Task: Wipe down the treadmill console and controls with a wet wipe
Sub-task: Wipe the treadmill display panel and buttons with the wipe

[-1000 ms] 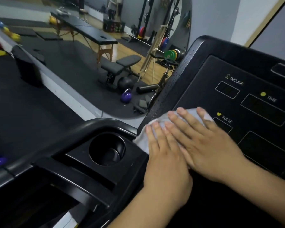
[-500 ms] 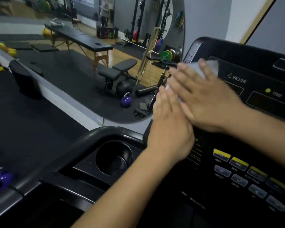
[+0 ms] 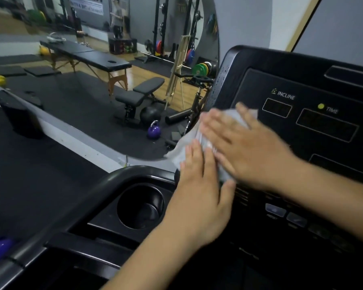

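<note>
Sliding wipe point(image 3: 181, 153) lower down console point(image 3: 302, 80).

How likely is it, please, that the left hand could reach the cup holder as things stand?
Probably yes: the left hand lies flat on the wet wipe right beside the cup holder, with nothing visible between them.

plastic, cloth and wood

the console point(image 3: 302, 84) is black plastic: its display panel is smooth with a dull sheen, its left rim finely pebbled. the wet wipe point(image 3: 181, 152) looks like thin, pale, creased cloth. the cup holder point(image 3: 130, 197) is smooth, glossy black plastic. beyond, the kettlebell point(image 3: 154, 132) is shiny purple, the floor mat point(image 3: 71, 101) matt black, the massage table point(image 3: 96, 57) padded black on wooden legs.
</note>
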Demonstrator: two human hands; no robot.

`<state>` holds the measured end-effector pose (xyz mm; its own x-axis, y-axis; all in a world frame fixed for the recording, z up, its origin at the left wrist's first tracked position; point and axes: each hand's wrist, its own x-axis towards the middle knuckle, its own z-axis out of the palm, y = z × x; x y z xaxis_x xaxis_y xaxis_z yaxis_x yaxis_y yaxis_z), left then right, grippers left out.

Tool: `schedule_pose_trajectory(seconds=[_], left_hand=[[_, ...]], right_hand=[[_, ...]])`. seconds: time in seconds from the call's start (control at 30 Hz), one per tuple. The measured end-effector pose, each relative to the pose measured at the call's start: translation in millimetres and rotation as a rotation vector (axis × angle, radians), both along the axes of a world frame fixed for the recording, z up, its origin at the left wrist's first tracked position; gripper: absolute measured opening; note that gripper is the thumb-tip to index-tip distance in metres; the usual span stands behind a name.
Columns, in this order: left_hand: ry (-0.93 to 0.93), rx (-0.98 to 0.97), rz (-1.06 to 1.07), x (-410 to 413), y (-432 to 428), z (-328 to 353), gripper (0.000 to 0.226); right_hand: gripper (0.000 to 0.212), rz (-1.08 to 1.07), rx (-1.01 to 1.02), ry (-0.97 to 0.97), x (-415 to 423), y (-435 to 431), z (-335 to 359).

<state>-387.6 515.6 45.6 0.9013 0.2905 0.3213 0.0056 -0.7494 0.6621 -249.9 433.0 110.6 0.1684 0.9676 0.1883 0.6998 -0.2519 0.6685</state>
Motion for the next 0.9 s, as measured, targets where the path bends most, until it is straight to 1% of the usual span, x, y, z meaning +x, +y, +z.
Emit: schedule_pose_trajectory(seconds=[0.07, 0.13, 0.23, 0.3, 0.33, 0.4, 0.43, 0.47, 0.5, 0.57, 0.63, 0.67, 0.7, 0.77, 0.8, 0.83, 0.9], left_hand=[[-0.070, 0.083, 0.009, 35.5, 11.4, 29.9, 0.071], [-0.147, 0.139, 0.035, 63.5, 19.8, 53.3, 0.068], [-0.193, 0.193, 0.054, 66.7, 20.2, 48.9, 0.065], [-0.186, 0.209, 0.043, 41.0, 11.7, 27.2, 0.065], [-0.169, 0.202, 0.030, 23.4, 6.6, 13.2, 0.066], [-0.146, 0.154, 0.027, -10.7, 0.2, -17.7, 0.067], [-0.136, 0.109, 0.028, -24.0, 1.1, -28.8, 0.063], [-0.128, 0.066, 0.017, -33.7, 4.8, -36.6, 0.057], [-0.141, 0.034, 0.015, -40.3, 9.1, -40.3, 0.044], [-0.190, 0.014, 0.078, -43.5, 18.3, -39.5, 0.014], [-0.228, -0.003, 0.150, -38.4, 28.7, -29.5, 0.002], [-0.234, -0.026, 0.164, -33.7, 33.4, -21.9, 0.009], [-0.224, -0.060, 0.159, -29.0, 38.0, -11.7, 0.019], [-0.202, -0.229, 0.075, -20.4, 45.3, 13.5, 0.032], [-0.172, -0.337, -0.001, -16.4, 47.8, 25.6, 0.034], [-0.135, -0.417, -0.081, -14.0, 47.7, 36.8, 0.033], [-0.104, -0.534, -0.214, -11.0, 43.0, 49.5, 0.029]], right_hand=[[0.063, -0.142, 0.057, -0.075, 18.9, 5.2, 42.5], [0.064, -0.254, 0.097, -0.123, 29.5, 10.0, 69.3], [0.061, -0.278, 0.161, -0.096, 19.9, 12.4, 63.9], [0.062, -0.213, 0.103, -0.064, 5.5, 9.5, 32.8], [0.064, -0.145, 0.072, -0.033, -3.7, 6.5, 13.0], [0.067, 0.018, 0.033, 0.055, -20.7, -1.4, -25.9], [0.066, 0.078, 0.014, 0.078, -26.4, -5.7, -43.1], [0.065, 0.121, -0.013, 0.107, -32.5, -10.0, -57.0], [0.064, 0.161, -0.035, 0.141, -38.1, -13.4, -67.3], [0.059, 0.243, -0.057, 0.228, -44.7, -18.9, -74.5], [0.046, 0.304, -0.030, 0.356, -46.3, -20.4, -69.2], [0.038, 0.301, 0.021, 0.485, -47.3, -21.1, -62.9], [0.035, 0.268, 0.110, 0.659, -49.7, -22.6, -53.2], [0.032, 0.144, 0.357, 1.011, -56.0, -29.3, -29.1], [0.024, 0.104, 0.476, 1.104, -57.3, -32.4, -17.7], [0.017, 0.100, 0.594, 1.137, -56.9, -35.0, -7.3], [0.017, 0.113, 0.779, 1.180, -56.6, -37.6, 8.4]])
